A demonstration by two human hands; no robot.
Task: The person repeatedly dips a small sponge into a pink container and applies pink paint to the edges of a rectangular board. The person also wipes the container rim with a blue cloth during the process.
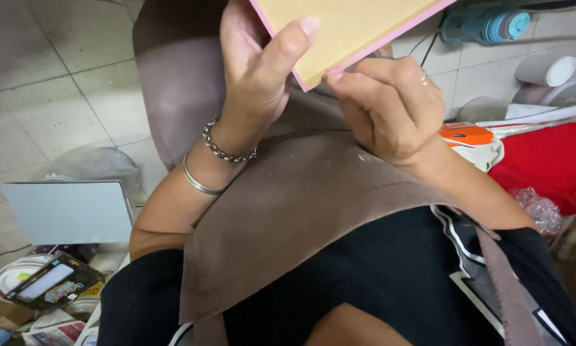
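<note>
Fingers of my left hand (256,67) pinch the tan board w/ pink edge (349,25) at top centre; right hand (390,106) curled, fingertips at its lower corner. I'd judge it stiff, light, smooth, so grip near edges, over brown cloth (288,205).

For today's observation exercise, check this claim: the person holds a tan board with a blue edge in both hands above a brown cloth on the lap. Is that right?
Not quite. The head view shows the board has a pink edge, not blue. The rest stands: the left hand and the right hand both grip the tan board near its corner, above the brown cloth on the lap.
</note>
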